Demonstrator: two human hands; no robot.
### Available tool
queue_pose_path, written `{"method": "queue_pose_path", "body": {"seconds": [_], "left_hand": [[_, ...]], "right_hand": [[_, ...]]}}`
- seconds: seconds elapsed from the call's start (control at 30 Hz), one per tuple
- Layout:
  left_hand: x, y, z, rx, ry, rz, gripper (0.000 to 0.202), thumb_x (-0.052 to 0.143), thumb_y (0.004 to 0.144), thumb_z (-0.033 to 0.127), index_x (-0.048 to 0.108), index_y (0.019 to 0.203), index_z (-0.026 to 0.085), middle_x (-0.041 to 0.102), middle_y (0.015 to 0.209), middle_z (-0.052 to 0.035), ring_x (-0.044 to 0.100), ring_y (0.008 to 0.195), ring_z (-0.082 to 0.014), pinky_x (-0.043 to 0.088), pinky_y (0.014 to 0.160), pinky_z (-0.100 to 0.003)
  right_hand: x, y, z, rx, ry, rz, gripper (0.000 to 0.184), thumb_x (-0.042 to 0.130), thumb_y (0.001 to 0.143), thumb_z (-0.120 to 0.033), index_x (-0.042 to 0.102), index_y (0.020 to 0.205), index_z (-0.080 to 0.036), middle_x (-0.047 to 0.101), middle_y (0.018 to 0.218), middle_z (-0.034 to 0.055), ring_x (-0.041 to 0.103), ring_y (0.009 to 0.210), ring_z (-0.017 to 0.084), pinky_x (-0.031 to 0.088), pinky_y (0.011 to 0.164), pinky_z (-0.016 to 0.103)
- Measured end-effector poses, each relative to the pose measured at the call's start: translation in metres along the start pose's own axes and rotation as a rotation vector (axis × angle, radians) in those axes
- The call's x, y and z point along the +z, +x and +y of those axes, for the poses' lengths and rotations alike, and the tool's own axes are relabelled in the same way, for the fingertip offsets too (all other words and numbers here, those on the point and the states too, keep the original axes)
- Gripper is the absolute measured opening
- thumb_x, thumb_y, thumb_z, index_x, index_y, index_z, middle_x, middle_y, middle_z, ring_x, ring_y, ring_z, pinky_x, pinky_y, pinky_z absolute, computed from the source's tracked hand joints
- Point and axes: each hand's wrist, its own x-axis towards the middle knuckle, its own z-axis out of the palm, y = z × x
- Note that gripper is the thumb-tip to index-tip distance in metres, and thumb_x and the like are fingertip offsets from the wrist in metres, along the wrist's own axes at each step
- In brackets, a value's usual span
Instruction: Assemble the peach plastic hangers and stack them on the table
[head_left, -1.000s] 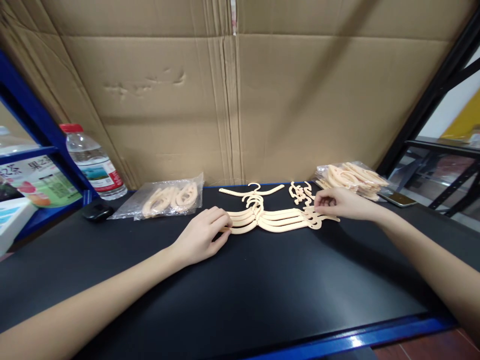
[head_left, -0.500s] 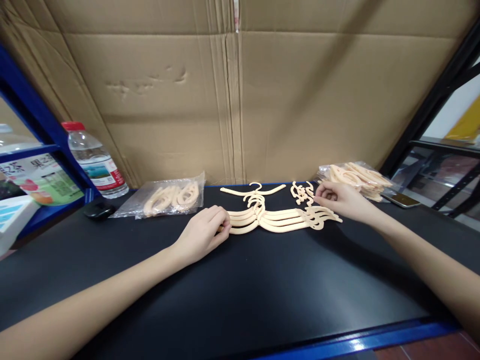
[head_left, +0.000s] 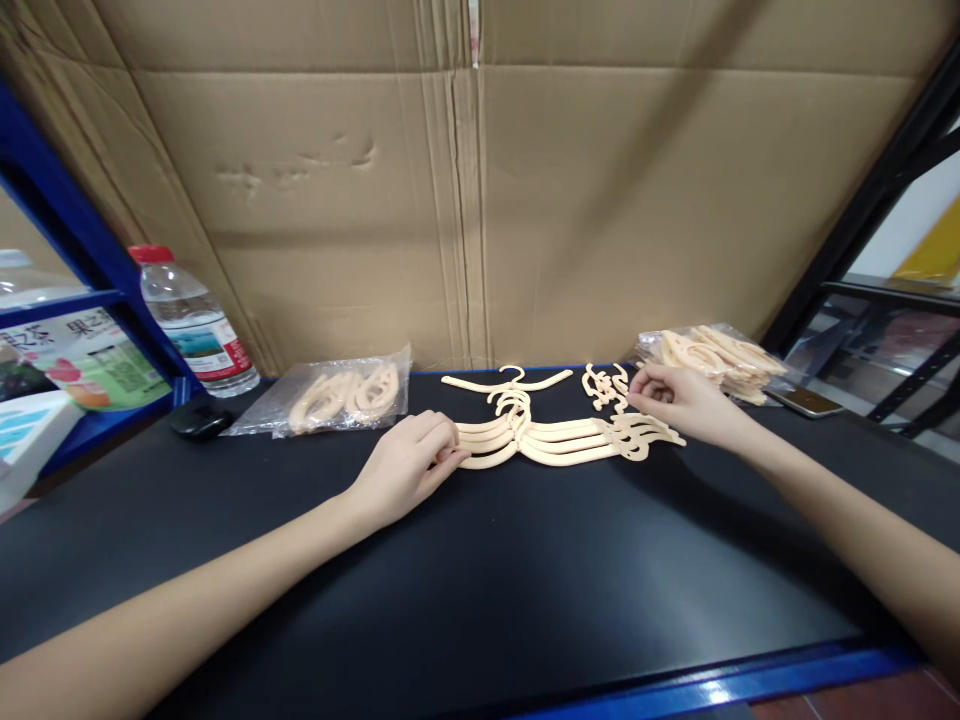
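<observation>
A row of several cream plastic hangers (head_left: 555, 440) lies overlapped on the black table (head_left: 480, 580). My left hand (head_left: 409, 465) rests at their left ends, fingers curled and touching the tips. My right hand (head_left: 679, 400) is curled near the right ends, its fingertips pinching at a small heap of cream clips (head_left: 604, 385). One single hanger (head_left: 506, 381) lies behind the row.
A clear bag of cream parts (head_left: 337, 395) lies at the left, a fuller bag (head_left: 709, 355) at the right with a phone (head_left: 806, 400) beside it. A water bottle (head_left: 195, 325) and a black object (head_left: 196, 421) stand far left. Cardboard (head_left: 480, 200) closes the back.
My right hand moved up from the hangers' right ends to the small heap of clips. My left hand stayed at the left ends, its fingers stretching slightly.
</observation>
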Motion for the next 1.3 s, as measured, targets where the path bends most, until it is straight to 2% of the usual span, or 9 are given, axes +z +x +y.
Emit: {"method": "queue_pose_path", "body": {"seconds": [0.1, 0.2, 0.33, 0.47, 0.6, 0.93, 1.3], "left_hand": [[0.0002, -0.0008, 0.0008, -0.024, -0.03, 0.011, 0.014, 0.042, 0.095, 0.02, 0.042, 0.081, 0.02, 0.057, 0.094, -0.005, 0.053, 0.076, -0.0161, 0.041, 0.067, -0.029], [-0.0004, -0.0007, 0.0023, -0.046, -0.043, 0.013, 0.008, 0.041, 0.092, 0.018, 0.042, 0.085, 0.02, 0.057, 0.099, -0.0057, 0.053, 0.078, -0.0165, 0.041, 0.069, -0.03], [-0.0036, -0.0011, 0.0042, -0.081, -0.036, 0.005, 0.01, 0.039, 0.089, 0.016, 0.04, 0.081, 0.02, 0.057, 0.084, -0.0031, 0.051, 0.071, -0.0174, 0.04, 0.067, -0.031], [-0.0072, -0.0029, 0.0041, -0.105, -0.019, -0.017, 0.012, 0.035, 0.086, 0.015, 0.036, 0.076, 0.021, 0.048, 0.07, -0.0004, 0.044, 0.063, -0.0178, 0.035, 0.063, -0.032], [-0.0078, -0.0039, 0.0022, -0.105, -0.012, -0.023, 0.011, 0.034, 0.083, 0.015, 0.033, 0.074, 0.021, 0.043, 0.068, -0.0002, 0.041, 0.062, -0.0187, 0.033, 0.062, -0.032], [-0.0065, -0.002, -0.0005, -0.08, 0.021, -0.087, 0.011, 0.033, 0.078, 0.015, 0.028, 0.071, 0.022, 0.043, 0.068, -0.0017, 0.041, 0.064, -0.0207, 0.032, 0.062, -0.034], [-0.0064, -0.0024, -0.0021, -0.103, 0.013, -0.084, 0.009, 0.034, 0.074, 0.016, 0.029, 0.069, 0.022, 0.044, 0.066, -0.0015, 0.042, 0.061, -0.0206, 0.032, 0.06, -0.033]], "right_hand": [[0.0019, 0.0, 0.0018, 0.008, 0.008, 0.001, 0.026, 0.057, 0.076, -0.045, 0.054, 0.077, -0.019, 0.058, 0.063, 0.0017, 0.053, 0.057, 0.016, 0.041, 0.052, 0.028], [0.0028, 0.0, 0.0035, 0.005, 0.011, 0.002, 0.027, 0.057, 0.076, -0.045, 0.054, 0.079, -0.019, 0.058, 0.064, 0.0015, 0.054, 0.057, 0.016, 0.041, 0.052, 0.028], [0.0029, 0.0001, 0.0046, -0.007, 0.009, 0.012, 0.026, 0.056, 0.077, -0.045, 0.056, 0.08, -0.019, 0.059, 0.062, 0.0009, 0.055, 0.057, 0.016, 0.04, 0.051, 0.028], [0.0029, 0.0, 0.0039, -0.013, -0.014, 0.014, 0.026, 0.056, 0.077, -0.044, 0.057, 0.081, -0.019, 0.059, 0.062, 0.0012, 0.055, 0.056, 0.016, 0.04, 0.05, 0.028], [0.0027, -0.0001, 0.0032, -0.014, -0.027, 0.014, 0.026, 0.054, 0.078, -0.044, 0.057, 0.082, -0.018, 0.06, 0.063, 0.0017, 0.055, 0.055, 0.015, 0.041, 0.051, 0.028], [0.0031, 0.0002, 0.0051, -0.032, -0.031, 0.024, 0.027, 0.055, 0.079, -0.044, 0.058, 0.082, -0.018, 0.061, 0.063, 0.002, 0.055, 0.055, 0.015, 0.039, 0.049, 0.027], [0.0027, -0.0002, 0.0048, -0.018, -0.022, 0.027, 0.027, 0.056, 0.078, -0.045, 0.057, 0.082, -0.018, 0.058, 0.062, 0.0005, 0.052, 0.055, 0.014, 0.039, 0.05, 0.027]]}}
